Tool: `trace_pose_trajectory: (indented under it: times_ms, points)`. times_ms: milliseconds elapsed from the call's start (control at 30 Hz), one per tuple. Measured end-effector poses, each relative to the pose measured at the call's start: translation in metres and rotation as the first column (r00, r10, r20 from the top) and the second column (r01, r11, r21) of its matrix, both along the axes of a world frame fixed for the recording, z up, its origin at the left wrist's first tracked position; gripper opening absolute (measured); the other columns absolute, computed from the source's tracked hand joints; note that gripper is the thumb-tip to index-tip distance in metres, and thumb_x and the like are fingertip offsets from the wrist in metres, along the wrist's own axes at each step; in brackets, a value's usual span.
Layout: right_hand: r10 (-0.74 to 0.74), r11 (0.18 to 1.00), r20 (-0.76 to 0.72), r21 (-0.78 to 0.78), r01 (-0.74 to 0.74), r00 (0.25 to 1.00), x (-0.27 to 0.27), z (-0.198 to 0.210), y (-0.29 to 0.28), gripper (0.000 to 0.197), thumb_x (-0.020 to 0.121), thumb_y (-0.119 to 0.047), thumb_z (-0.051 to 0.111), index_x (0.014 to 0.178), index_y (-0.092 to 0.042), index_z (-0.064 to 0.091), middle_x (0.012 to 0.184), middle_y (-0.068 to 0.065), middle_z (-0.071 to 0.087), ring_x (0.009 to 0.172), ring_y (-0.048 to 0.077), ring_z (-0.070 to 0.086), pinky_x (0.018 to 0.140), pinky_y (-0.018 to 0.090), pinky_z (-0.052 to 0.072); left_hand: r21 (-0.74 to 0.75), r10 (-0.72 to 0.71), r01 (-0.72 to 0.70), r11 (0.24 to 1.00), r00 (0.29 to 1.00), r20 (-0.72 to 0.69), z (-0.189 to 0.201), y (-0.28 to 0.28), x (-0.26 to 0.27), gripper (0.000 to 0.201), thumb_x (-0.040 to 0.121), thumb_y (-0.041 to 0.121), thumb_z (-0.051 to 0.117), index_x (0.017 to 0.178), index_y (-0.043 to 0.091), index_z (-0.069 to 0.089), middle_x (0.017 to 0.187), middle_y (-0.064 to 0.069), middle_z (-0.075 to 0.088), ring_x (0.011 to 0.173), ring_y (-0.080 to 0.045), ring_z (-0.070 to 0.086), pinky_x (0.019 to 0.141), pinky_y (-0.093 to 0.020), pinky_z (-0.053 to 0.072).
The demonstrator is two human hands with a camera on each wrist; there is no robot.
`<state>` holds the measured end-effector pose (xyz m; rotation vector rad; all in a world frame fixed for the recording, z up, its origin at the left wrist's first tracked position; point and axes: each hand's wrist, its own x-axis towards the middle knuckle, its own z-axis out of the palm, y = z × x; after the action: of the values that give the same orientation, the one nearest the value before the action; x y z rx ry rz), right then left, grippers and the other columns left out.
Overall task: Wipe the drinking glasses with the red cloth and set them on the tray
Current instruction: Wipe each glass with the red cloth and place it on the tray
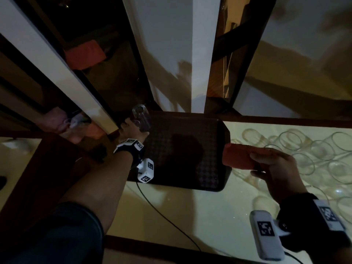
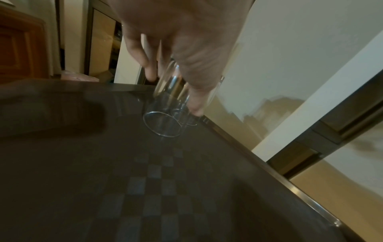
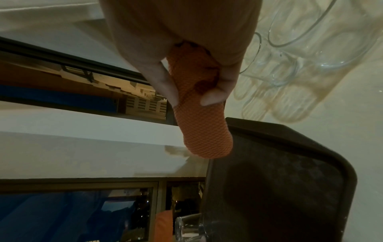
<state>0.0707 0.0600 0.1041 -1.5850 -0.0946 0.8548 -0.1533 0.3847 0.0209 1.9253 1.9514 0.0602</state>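
Observation:
My left hand (image 1: 133, 128) grips a clear drinking glass (image 1: 141, 119) at the far left corner of the dark checkered tray (image 1: 190, 168). In the left wrist view the glass (image 2: 165, 114) is tilted, its open end close to the tray (image 2: 145, 188); I cannot tell whether it touches. My right hand (image 1: 274, 166) holds the folded red cloth (image 1: 240, 157) over the tray's right edge. The right wrist view has the cloth (image 3: 199, 114) pinched between thumb and fingers above the tray's corner (image 3: 290, 163). Several clear glasses (image 1: 304, 153) stand to the right of the tray.
The tray and the glasses (image 3: 300, 57) sit on a pale glossy table (image 1: 200, 216). A dark window frame (image 1: 118, 54) and a white pillar (image 1: 198, 54) rise just behind the tray. A thin cable (image 1: 162, 216) crosses the table near me.

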Motion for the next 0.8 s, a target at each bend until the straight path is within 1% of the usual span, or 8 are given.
trace_pose_trajectory:
  times_ms: [100,167,367,467,567,633,733,800]
  points:
    - [-0.014,1.0,-0.016,0.0,0.014,1.0,0.001,0.002,-0.001,0.015,0.083,0.003,0.066,0.096,-0.004,0.066,0.078,0.006,0.066,0.07,0.023,0.061,0.06,0.033,0.047,0.104,-0.001,0.003,0.995,1.0,-0.018,0.003,-0.009,-0.003,0.099,0.075,0.047,0.083,0.149,0.01,0.028,0.149,-0.02,0.034,0.138,-0.041,0.033,0.112,-0.052,0.031]
    - [-0.024,1.0,-0.023,0.007,0.024,0.999,0.003,0.004,-0.003,0.017,0.083,0.003,0.066,0.098,-0.004,0.065,0.077,0.006,0.066,0.069,0.022,0.061,0.059,0.033,0.047,0.227,-0.027,0.026,0.974,1.0,0.001,0.007,-0.022,0.001,0.084,0.077,0.042,0.08,0.143,0.011,0.038,0.146,-0.02,0.036,0.137,-0.041,0.032,0.111,-0.053,0.027]
    - [-0.102,0.994,-0.041,0.022,0.103,0.994,0.019,0.018,-0.025,0.014,0.083,0.004,0.066,0.091,-0.007,0.067,0.083,0.009,0.069,0.075,0.027,0.065,0.06,0.032,0.048,0.486,-0.374,0.245,0.839,0.908,0.189,0.017,-0.105,0.04,0.035,0.076,0.02,0.076,0.108,0.014,0.064,0.12,-0.015,0.056,0.118,-0.039,0.051,0.1,-0.05,0.037]
    - [-0.169,0.985,-0.019,0.035,0.169,0.986,0.035,0.028,-0.047,0.013,0.085,0.005,0.064,0.094,-0.006,0.065,0.088,0.012,0.069,0.079,0.029,0.067,0.063,0.033,0.049,0.389,-0.461,0.307,0.868,0.789,0.406,0.019,-0.153,0.069,0.024,0.079,0.013,0.076,0.1,0.017,0.066,0.099,-0.003,0.06,0.09,-0.024,0.061,0.085,-0.037,0.05]
    - [-0.235,0.971,0.018,0.055,0.233,0.972,0.053,0.036,-0.073,0.013,0.086,0.004,0.062,0.094,-0.005,0.066,0.092,0.015,0.069,0.081,0.031,0.068,0.066,0.034,0.05,0.276,-0.501,0.42,0.864,0.672,0.546,0.018,-0.198,0.1,0.023,0.081,0.007,0.077,0.1,0.014,0.066,0.082,0.003,0.06,0.068,-0.009,0.054,0.071,-0.019,0.043]
    - [-0.272,0.96,0.028,0.07,0.27,0.962,0.066,0.04,-0.09,0.012,0.087,0.004,0.061,0.096,-0.003,0.064,0.093,0.016,0.069,0.082,0.031,0.069,0.069,0.036,0.05,0.201,-0.511,0.504,0.84,0.611,0.605,0.014,-0.223,0.118,0.024,0.081,0.007,0.078,0.102,0.013,0.066,0.08,0.005,0.06,0.068,-0.003,0.054,0.069,-0.017,0.043]
    - [-0.303,0.951,0.039,0.085,0.299,0.952,0.083,0.046,-0.113,0.012,0.088,0.005,0.061,0.097,-0.003,0.064,0.087,0.012,0.071,0.08,0.029,0.069,0.07,0.037,0.051,0.05,-0.494,0.611,0.79,0.586,0.642,0.012,-0.254,0.142,0.034,0.079,0.008,0.079,0.11,0.014,0.065,0.089,0.005,0.061,0.076,-0.011,0.057,0.073,-0.022,0.046]
    - [-0.318,0.945,0.04,0.094,0.314,0.947,0.093,0.047,-0.127,0.011,0.088,0.005,0.06,0.089,-0.006,0.065,0.078,0.007,0.071,0.077,0.027,0.069,0.068,0.036,0.052,-0.028,-0.511,0.678,0.734,0.579,0.636,0.013,-0.273,0.158,0.048,0.077,0.011,0.083,0.12,0.015,0.061,0.102,0.004,0.059,0.091,-0.015,0.059,0.073,-0.011,0.043]
